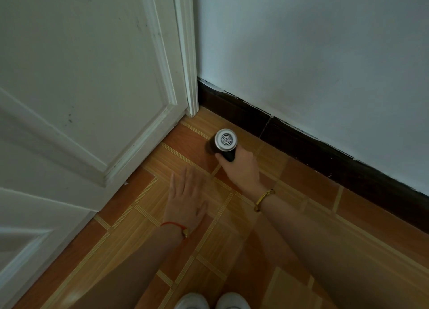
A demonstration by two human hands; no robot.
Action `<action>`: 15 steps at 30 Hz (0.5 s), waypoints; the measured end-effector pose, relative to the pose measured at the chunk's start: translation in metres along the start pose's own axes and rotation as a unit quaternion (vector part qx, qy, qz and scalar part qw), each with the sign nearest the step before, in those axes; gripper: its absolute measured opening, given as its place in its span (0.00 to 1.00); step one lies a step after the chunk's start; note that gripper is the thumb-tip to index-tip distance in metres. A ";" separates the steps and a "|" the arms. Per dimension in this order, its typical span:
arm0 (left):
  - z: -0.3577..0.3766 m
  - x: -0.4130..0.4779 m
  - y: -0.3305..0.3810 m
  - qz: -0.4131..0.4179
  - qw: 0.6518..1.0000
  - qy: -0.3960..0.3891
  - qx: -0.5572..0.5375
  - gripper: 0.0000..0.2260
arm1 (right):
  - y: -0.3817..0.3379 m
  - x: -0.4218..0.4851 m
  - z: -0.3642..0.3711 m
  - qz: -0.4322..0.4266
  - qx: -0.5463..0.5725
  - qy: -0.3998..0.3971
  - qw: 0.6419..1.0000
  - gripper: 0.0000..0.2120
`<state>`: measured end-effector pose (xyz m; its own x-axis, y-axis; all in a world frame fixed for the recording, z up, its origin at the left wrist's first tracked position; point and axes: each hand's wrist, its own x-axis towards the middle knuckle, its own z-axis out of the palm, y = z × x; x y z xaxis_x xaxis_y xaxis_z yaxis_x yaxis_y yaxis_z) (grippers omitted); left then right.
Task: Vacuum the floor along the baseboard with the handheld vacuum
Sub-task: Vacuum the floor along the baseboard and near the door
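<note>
Grips the dark body of the handheld vacuum (224,144) with the fingers (220,157) of the right hand (240,167) curled round it, silver grilled end turned up toward the camera. Holds it low over the tiled floor (290,216), just beside the dark baseboard (301,144) and near the corner by the white door frame (188,76); cannot tell whether the nozzle touches the tiles. Spreads the left hand (185,199) flat above the floor, fingers straight, holding nothing, close to the white panelled door (81,88). Wears a gold bracelet (263,199) on the right wrist, a red string bracelet (176,226) on the left.
</note>
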<state>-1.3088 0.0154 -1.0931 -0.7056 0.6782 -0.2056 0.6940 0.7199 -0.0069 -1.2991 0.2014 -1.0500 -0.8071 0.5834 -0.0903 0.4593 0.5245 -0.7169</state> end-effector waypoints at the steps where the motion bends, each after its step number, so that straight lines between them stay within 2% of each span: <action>1: 0.001 0.000 0.000 0.000 1.000 0.002 -0.002 0.32 | -0.001 -0.001 0.002 -0.008 -0.001 -0.011 1.000 0.24; 5: 0.004 0.000 0.001 0.002 1.000 0.003 0.003 0.33 | -0.001 -0.003 0.005 -0.013 -0.010 -0.017 1.000 0.23; 15: -0.007 0.002 0.015 0.025 1.000 0.001 -0.014 0.32 | 0.027 0.002 -0.031 0.082 0.000 0.084 0.993 0.23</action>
<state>-1.3005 0.0290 -1.0867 -0.6708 0.7135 -0.2026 0.7239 0.6892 0.0304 -1.2768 0.2365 -1.0479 -0.6480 0.7565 -0.0883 0.5787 0.4137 -0.7028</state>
